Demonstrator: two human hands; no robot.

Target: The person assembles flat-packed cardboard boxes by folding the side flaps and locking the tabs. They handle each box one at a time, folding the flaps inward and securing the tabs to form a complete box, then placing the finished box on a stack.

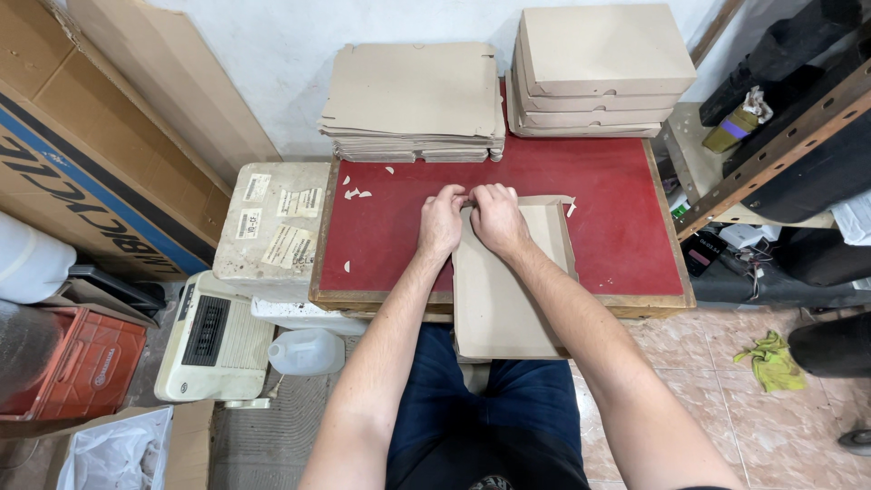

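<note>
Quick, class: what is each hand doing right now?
Left hand: closed, pinching the flat brown cardboard sheet at its far edge.
Right hand: closed, gripping the same edge.

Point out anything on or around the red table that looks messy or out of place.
Small torn cardboard scraps lie scattered on the red table, left of the left hand. A crumpled yellow-green rag lies on the tiled floor at right. The flat stack sits unevenly.
</note>
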